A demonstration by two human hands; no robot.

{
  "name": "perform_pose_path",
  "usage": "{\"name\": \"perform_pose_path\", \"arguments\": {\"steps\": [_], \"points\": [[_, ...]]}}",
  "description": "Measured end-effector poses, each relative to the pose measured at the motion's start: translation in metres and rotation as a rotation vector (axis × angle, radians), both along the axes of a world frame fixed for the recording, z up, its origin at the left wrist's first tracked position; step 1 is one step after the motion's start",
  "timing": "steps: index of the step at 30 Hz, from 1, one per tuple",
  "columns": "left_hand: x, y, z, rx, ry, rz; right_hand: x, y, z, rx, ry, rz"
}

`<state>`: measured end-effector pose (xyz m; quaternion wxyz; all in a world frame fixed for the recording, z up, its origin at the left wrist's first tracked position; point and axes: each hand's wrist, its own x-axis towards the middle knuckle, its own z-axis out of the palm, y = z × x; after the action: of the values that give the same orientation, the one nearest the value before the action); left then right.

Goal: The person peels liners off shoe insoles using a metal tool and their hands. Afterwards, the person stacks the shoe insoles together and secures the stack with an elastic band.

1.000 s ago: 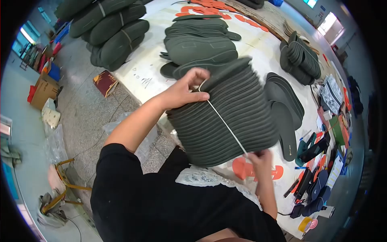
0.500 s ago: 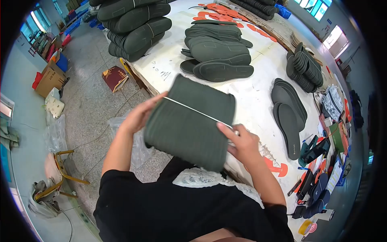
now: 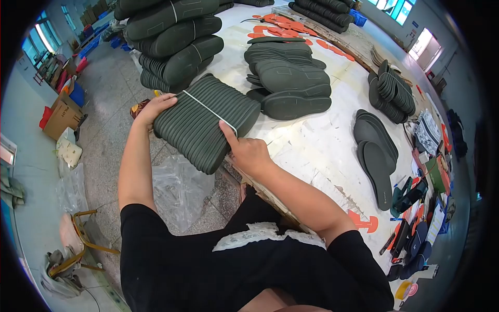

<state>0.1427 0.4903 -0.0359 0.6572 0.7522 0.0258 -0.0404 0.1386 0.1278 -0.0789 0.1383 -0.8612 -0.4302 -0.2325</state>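
Observation:
A bundle of dark green insoles (image 3: 200, 130), tied with a white band (image 3: 208, 109), is held tilted over the table's near left edge. My left hand (image 3: 157, 108) grips its left end, thumb on top near the band. My right hand (image 3: 248, 152) is at its near right side, with the index finger on the band and the other fingers curled, partly hidden. Just beyond the bundle, a loose pile of insoles (image 3: 293, 78) lies on the white table (image 3: 306, 151).
Tied bundles (image 3: 176, 57) are stacked at the table's far left. Single insoles (image 3: 375, 171) and another bundle (image 3: 395, 91) lie on the right, near tools (image 3: 410, 195) and orange cutouts (image 3: 366, 222). Clear plastic (image 3: 182, 192) and a chair (image 3: 80, 244) are on the floor side.
The bundle has gone from in front of my body to the far left, turning on the way. Both hands moved with it, and my right arm now reaches across the table edge.

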Motion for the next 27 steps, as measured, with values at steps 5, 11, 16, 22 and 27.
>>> {"name": "perform_pose_path", "arguments": {"steps": [5,11,16,22,27], "points": [[0.054,-0.034,-0.006,0.753,-0.155,0.202,0.021,0.019,-0.015,-0.103,-0.076,-0.246],[0.026,-0.120,-0.004,0.924,-0.360,0.186,0.031,-0.007,0.007,-0.012,0.026,-0.219],[-0.050,-0.205,0.004,1.427,-0.293,0.000,0.017,-0.152,0.061,0.186,0.307,-0.291],[-0.040,-0.267,0.000,1.297,-0.766,-0.047,-0.003,-0.376,0.039,-0.089,0.443,-1.227],[0.013,-0.337,-0.040,1.061,-0.859,-0.376,-0.018,-0.409,0.025,-0.157,0.457,-1.089]]}}
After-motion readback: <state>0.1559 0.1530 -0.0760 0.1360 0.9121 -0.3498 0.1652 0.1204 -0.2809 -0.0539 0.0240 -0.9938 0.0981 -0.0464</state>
